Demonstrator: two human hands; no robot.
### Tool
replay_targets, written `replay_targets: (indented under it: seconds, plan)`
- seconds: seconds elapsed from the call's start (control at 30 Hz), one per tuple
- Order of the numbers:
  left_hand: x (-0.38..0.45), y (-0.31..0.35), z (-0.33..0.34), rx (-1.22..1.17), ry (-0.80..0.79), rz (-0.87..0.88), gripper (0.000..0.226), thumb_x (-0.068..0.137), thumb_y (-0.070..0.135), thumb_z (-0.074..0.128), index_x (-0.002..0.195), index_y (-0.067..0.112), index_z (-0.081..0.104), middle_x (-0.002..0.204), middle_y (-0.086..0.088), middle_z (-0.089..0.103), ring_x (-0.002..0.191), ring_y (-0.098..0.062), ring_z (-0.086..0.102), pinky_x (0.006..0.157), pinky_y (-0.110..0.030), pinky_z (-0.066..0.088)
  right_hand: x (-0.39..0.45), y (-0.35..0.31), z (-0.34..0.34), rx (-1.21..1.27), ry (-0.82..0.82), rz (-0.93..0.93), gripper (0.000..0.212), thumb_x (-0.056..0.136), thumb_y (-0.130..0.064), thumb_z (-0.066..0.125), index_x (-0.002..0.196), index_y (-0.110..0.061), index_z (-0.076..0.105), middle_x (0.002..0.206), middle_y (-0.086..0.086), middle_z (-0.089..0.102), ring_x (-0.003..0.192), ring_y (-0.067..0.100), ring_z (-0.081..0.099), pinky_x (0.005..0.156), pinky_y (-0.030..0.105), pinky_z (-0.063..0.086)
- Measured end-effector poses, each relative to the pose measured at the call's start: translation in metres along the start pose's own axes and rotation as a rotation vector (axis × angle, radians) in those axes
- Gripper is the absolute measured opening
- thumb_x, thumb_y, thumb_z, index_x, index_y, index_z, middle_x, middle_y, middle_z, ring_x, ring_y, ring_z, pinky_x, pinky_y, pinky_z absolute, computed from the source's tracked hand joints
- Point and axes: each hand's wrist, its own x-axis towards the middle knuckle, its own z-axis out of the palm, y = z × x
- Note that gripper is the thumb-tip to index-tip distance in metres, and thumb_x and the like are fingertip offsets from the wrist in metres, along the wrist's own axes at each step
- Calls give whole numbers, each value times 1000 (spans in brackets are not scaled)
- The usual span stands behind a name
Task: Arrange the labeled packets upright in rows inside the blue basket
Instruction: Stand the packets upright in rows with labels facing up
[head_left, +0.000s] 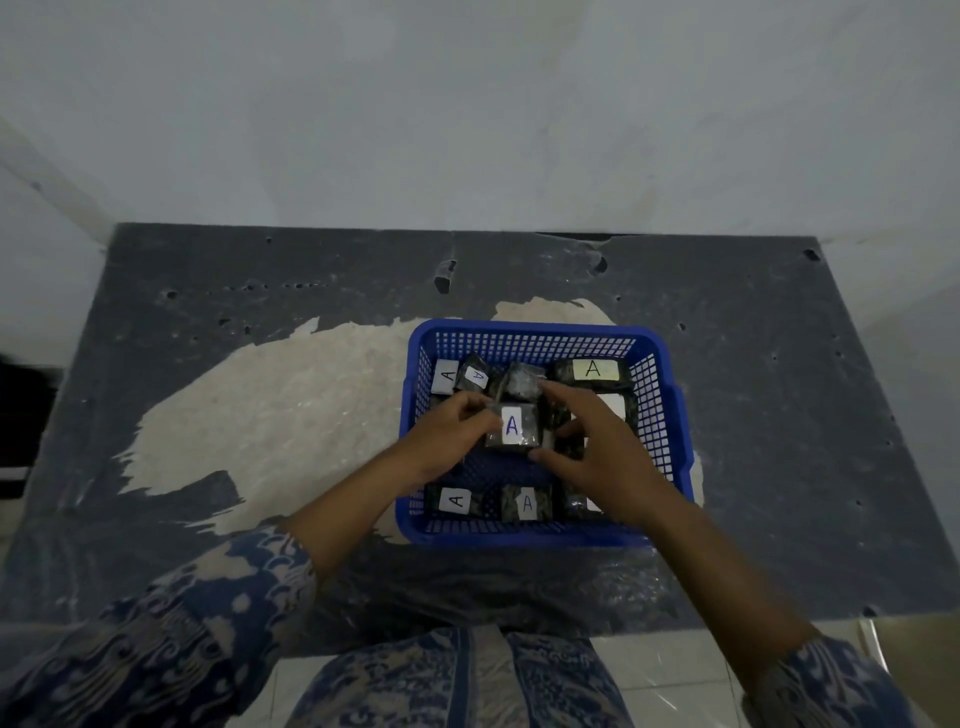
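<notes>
On worn grey table (208, 364), we pinch 1 upright packet (512, 427) between left hand (457, 431) and right hand (597, 452), mid-basket (670, 415).

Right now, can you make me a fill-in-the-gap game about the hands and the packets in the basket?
1. The packets sit inside a basket whose colour is ____.
2. The letter written on the white labels, such as the one on the held packet, is ____.
3. The left hand and right hand together hold ____ packet.
4. The basket stands on a dark ____.

Missing words: blue; A; one; table
</notes>
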Motion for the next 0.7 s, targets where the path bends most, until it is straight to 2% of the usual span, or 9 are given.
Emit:
replay_targets:
  seconds: [0.07,0.13,0.2,0.27,0.37,0.47,0.6,0.7]
  plan:
    - [1,1,3,15,-27,2,36,71,58,58,101,39,60,105,9,69,93,-9,64,74,-28,47,4,3,-1,-110,-75,-63,77,80,-43,75,142,-51,30,131,-30,38,107,-10,46,84,10,43]
    - [3,0,7,30,-38,3,43,71,59,58,107,36,61,107,9,69,94,-9,63,73,-27,46,8,6,0,-163,-83,-92,69,80,-41,74,138,-49,38,131,-23,48,105,-10,43,87,13,42]
    - [8,-6,13,65,-5,-15,49,80,54,60,123,31,55,118,9,63,105,-11,60,82,-30,48,12,10,1,-207,-82,-86,63,81,-40,74,136,-44,43,130,-16,53,106,-5,46,86,14,40]
    - [10,-11,17,91,62,-62,54,87,51,60,133,26,48,119,9,58,109,-13,58,89,-34,50,16,17,3,-261,-109,-58,63,80,-39,75,135,-40,46,128,-12,55,109,4,52,88,20,42]
    - [12,-18,20,117,104,-115,40,92,46,54,125,23,55,107,8,63,98,-15,64,90,-41,54,15,25,10,-301,-196,8,66,80,-38,76,139,-33,47,128,-7,55,111,13,55,90,27,46]
    - [10,-24,25,126,50,-142,29,95,41,52,119,26,59,101,8,65,96,-17,66,92,-45,54,14,28,17,-289,-265,53,67,82,-34,76,142,-30,46,132,-3,54,116,17,54,97,34,48]
    - [9,-28,30,206,38,-142,42,94,39,50,131,21,56,113,3,65,99,-17,63,93,-43,53,14,29,21,-282,-303,54,66,85,-40,72,144,-26,44,132,0,54,116,17,53,98,34,46]
    - [9,-26,31,219,42,-143,43,94,36,50,134,20,55,117,1,64,100,-17,63,93,-43,54,16,29,22,-308,-323,65,65,87,-41,69,145,-25,44,133,2,54,117,19,52,98,35,45]
